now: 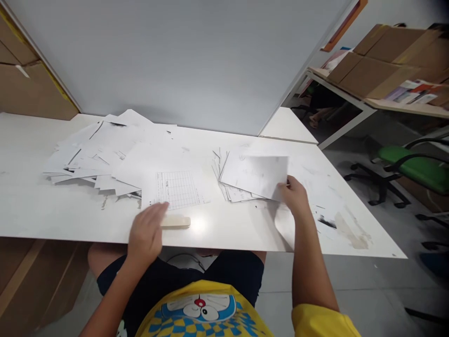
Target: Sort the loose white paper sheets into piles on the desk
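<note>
Right hand [293, 194] is clamped on a sheet [252, 173] at its right side — the sheet covers part of a stack [235, 194]. Left hand [147, 231] is at a pale bar [177, 222], just beside a form [178, 189] — whether it grips, I cannot tell. Farther left, a paper heap [98, 150] spreads on the table [28, 201].

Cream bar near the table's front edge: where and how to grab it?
Probably best pinched across its narrow width near the right end, from above and the right. The cream bar lies flat, its length running left to right, and the left hand hides its left end in this view.
</note>
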Demonstrator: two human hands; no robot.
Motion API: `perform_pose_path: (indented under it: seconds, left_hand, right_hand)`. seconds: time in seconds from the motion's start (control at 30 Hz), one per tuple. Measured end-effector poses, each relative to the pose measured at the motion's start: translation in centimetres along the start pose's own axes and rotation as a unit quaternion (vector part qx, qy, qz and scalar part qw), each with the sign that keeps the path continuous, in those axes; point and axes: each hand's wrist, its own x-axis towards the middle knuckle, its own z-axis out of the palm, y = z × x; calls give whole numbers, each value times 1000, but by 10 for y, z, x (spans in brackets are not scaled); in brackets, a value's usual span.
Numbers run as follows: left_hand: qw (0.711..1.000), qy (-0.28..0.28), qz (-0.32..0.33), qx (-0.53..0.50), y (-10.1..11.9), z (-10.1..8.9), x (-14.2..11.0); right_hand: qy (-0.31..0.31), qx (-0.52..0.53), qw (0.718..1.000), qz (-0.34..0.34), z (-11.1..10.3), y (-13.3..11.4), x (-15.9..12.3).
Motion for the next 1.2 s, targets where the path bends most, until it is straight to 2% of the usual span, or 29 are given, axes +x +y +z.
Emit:
perform_pose_path:
  seconds: [0.07,0.13,0.2,0.23,0.3,0.37,0.43,0.5,0.6,0.7,0.77,0.83,0.9,0.97,1.13,1.2]
  left_hand:
    - [994,9,-100,54,-18,-6,9]
    - [980,-3,-166,112,-42,-11,27]
    - [974,-31,-182,129,-69,-13,53]
    - [973,-55,-183,131,-83,-12,69]
    - [965,-110,-195,136,-110,-8,99]
    - [953,-146,-224,144,-129,0,125]
    - [947,-148,-240,152,-138,8,141]
    - [943,-133,-257,163,-139,13,149]
    - [936,-106,-297,159,-133,13,157]
    - [925,-96,-358,87,-131,6,167]
    - [907,-115,-405,26,-131,-1,174]
    - [886,-160,-435,-16,-129,-7,178]
    - [873,-212,-437,-39,-125,-11,179]
    - [875,-245,-416,-34,-117,-11,178]
    - [897,-228,-357,125,-93,0,177]
    - [894,-219,-364,139,-88,3,180]
  right_hand:
    - [43,-126,991,-9,10,-11,8]
    - [76,-184,978,-59,19,-33,5]
    - [43,-191,971,-138,32,-61,-6]
    - [-4,-186,966,-179,41,-77,-14]
    - [-147,-166,939,-263,63,-108,-33]
    - [-290,-146,886,-330,90,-133,-50]
    - [-388,-135,844,-344,116,-150,-63]
    - [-408,-128,844,-324,135,-159,-70]
    - [-352,-132,882,-284,152,-163,-74]
    - [-315,-131,899,-274,157,-162,-77]
    - [-313,-126,900,-277,157,-161,-79]
    - [-316,-124,898,-279,156,-160,-79]
    - [-319,-119,897,-283,155,-158,-79]
    - [-318,-112,897,-285,155,-157,-78]
    - [-312,-94,902,-285,155,-155,-77]
    - [-312,-87,903,-283,153,-155,-78]
